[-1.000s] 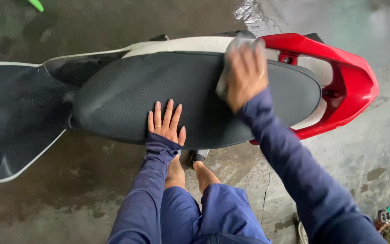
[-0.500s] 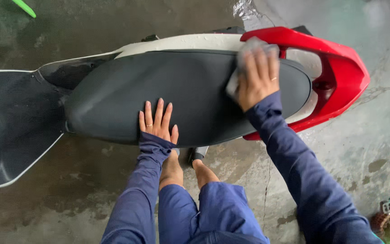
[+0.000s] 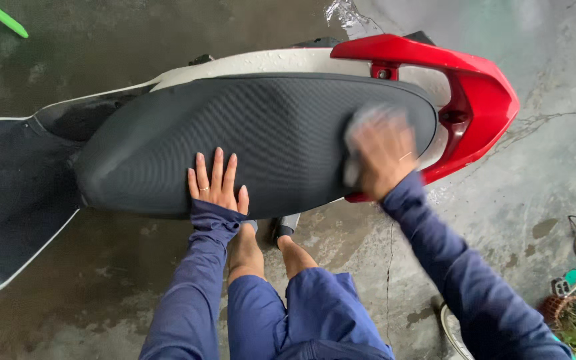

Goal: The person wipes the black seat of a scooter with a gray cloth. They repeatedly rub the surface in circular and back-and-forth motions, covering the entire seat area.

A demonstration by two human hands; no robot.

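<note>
Left hand [image 3: 217, 183] lies flat, fingers spread, on the near edge of the black scooter seat [image 3: 261, 140], gripping nothing. Right hand [image 3: 383, 155], blurred, presses a pale cloth [image 3: 361, 123] on the seat's rear. The seat's long axis runs left to right; the red tail panel [image 3: 481, 100] points right. Wet concrete floor [image 3: 541, 167] lies beyond.
</note>
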